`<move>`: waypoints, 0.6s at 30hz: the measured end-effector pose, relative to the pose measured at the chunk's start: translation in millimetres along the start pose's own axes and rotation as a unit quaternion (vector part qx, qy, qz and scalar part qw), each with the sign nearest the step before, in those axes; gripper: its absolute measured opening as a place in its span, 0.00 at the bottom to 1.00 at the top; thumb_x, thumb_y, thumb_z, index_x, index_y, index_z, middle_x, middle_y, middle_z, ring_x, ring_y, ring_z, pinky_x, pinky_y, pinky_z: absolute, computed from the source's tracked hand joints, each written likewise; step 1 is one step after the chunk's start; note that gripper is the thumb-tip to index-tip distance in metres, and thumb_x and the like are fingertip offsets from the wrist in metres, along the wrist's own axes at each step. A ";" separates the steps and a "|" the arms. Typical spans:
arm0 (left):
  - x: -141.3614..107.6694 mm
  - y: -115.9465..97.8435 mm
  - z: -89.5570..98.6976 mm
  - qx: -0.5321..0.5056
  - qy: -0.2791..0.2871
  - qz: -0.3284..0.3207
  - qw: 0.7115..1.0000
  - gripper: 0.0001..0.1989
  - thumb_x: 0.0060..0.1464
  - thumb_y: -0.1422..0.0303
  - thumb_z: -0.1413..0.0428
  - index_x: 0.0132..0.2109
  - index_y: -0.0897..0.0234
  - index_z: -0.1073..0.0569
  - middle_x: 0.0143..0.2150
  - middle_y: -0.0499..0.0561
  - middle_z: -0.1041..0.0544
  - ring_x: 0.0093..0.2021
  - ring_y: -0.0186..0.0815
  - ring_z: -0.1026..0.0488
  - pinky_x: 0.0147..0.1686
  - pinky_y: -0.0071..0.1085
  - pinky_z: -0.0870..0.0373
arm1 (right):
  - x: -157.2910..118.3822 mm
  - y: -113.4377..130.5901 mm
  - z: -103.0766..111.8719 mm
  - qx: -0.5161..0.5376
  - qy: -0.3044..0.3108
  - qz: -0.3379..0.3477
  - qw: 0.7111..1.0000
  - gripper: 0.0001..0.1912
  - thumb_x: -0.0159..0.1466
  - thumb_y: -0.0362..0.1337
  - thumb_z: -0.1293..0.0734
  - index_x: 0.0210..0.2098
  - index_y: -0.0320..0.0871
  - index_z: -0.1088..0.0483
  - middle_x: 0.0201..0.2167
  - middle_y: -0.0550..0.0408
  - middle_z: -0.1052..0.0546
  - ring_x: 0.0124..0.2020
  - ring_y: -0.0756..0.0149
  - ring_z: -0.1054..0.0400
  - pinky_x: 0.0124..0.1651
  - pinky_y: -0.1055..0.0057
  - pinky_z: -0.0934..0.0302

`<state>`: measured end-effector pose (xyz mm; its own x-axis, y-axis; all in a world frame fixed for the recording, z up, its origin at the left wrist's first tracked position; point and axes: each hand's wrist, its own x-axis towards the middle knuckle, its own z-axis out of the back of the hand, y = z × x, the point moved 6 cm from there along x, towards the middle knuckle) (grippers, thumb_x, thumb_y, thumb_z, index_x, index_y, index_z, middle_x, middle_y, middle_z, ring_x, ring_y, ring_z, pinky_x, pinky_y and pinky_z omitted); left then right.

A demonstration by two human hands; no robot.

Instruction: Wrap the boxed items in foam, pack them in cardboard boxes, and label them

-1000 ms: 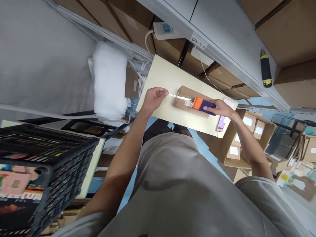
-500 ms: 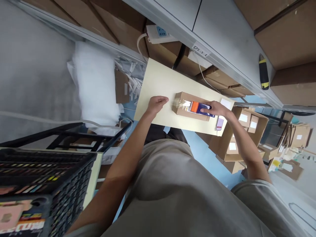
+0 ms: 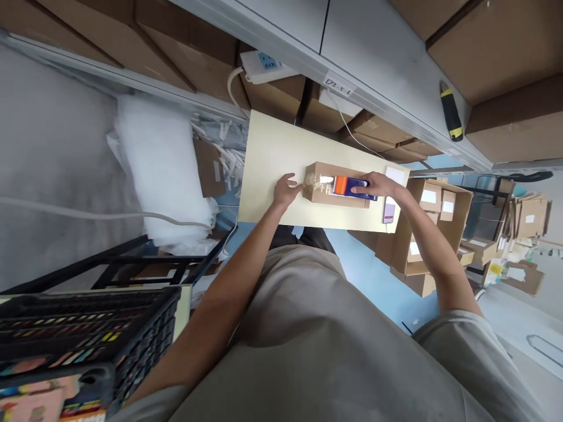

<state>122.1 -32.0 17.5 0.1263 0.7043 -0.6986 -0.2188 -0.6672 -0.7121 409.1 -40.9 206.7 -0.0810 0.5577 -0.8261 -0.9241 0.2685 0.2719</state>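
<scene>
Left hand (image 3: 285, 191) has reached the carton (image 3: 331, 199) near the bench's (image 3: 270, 143) front edge, fingers parted, perhaps bracing; right hand (image 3: 377, 183) clamps tape dispenser (image 3: 341, 185).

A pale yellow table (image 3: 268, 149) stands over a light blue floor (image 3: 365, 258) in a room crowded with cardboard, alongside a long grey shelf (image 3: 378, 64) bearing a handwritten label (image 3: 338, 87) and brown boxes (image 3: 519, 53), with more stacked beneath it. At left, a dark metal frame (image 3: 88, 261) stands near a smooth grey surface (image 3: 44, 129), probably a wall, though the tilted, wide-angle view makes that hard to confirm. Soft, cool light reaches a pale wall (image 3: 558, 202) at far right.
</scene>
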 end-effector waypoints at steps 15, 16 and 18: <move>-38.7 -37.7 -24.4 0.028 -0.132 -0.102 0.986 0.08 0.54 0.64 0.28 0.38 0.61 0.17 0.37 0.51 0.15 0.40 0.41 0.18 0.45 0.35 0.23 | 8.1 10.2 -5.2 -0.108 0.036 0.036 0.993 0.42 0.68 0.73 0.30 0.52 0.39 0.15 0.40 0.43 0.14 0.39 0.53 0.21 0.42 0.64 0.38; -39.4 -37.3 -24.1 0.040 -0.142 -0.100 0.984 0.09 0.54 0.63 0.28 0.38 0.61 0.17 0.38 0.51 0.15 0.40 0.42 0.18 0.45 0.36 0.23 | 8.1 10.1 -4.8 -0.113 0.041 0.042 0.992 0.41 0.69 0.73 0.30 0.53 0.39 0.15 0.41 0.43 0.13 0.40 0.53 0.21 0.43 0.64 0.37; -42.4 -38.3 -24.1 0.068 -0.165 -0.106 0.978 0.09 0.55 0.62 0.29 0.40 0.61 0.16 0.38 0.51 0.14 0.40 0.43 0.17 0.48 0.37 0.23 | 3.6 3.9 -0.9 -0.118 0.050 0.048 0.991 0.40 0.71 0.71 0.31 0.55 0.39 0.15 0.42 0.43 0.13 0.40 0.53 0.21 0.43 0.64 0.37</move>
<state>148.5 -42.1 72.7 -0.1313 0.8783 -0.4597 -0.3511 -0.4749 -0.8070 404.8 -38.6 204.3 -0.1989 0.4878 -0.8500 -0.9709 0.0197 0.2385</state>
